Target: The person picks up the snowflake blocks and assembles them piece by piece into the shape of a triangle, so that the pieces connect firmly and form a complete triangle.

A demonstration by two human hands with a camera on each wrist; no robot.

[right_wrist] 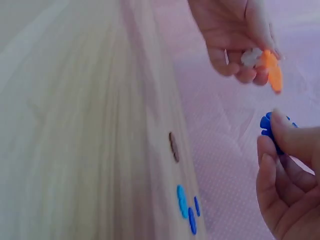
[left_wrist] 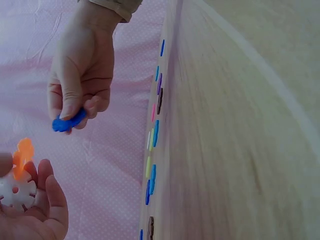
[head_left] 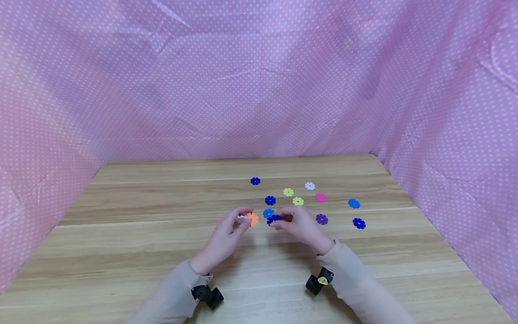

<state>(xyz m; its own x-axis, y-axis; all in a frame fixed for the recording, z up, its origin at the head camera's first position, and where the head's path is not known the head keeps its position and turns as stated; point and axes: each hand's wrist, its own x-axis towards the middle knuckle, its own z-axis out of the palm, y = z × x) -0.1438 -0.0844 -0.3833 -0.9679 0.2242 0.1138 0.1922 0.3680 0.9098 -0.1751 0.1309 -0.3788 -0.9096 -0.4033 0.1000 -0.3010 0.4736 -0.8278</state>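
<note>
My left hand [head_left: 224, 231] pinches an orange notched plastic disc [head_left: 252, 219] and a white one [left_wrist: 17, 192]. In the left wrist view the two discs meet at an angle and look joined at their slots. Between thumb and fingers of my right hand [head_left: 302, 225] is a dark blue snowflake disc [head_left: 273, 219], held just to the right of the orange one with a small gap between. Both hands are raised above the table in the wrist views. A light blue disc [head_left: 268, 213] lies on the table beyond the right fingertips.
Several loose discs lie on the wooden table [head_left: 133, 234]: dark blue [head_left: 270, 200], yellow-green [head_left: 288, 192], white [head_left: 310, 186], pink [head_left: 321, 197] and purple [head_left: 322, 219]. A blue disc [head_left: 354, 204] is farther right. Pink dotted cloth [head_left: 259, 90] hangs behind and at both sides.
</note>
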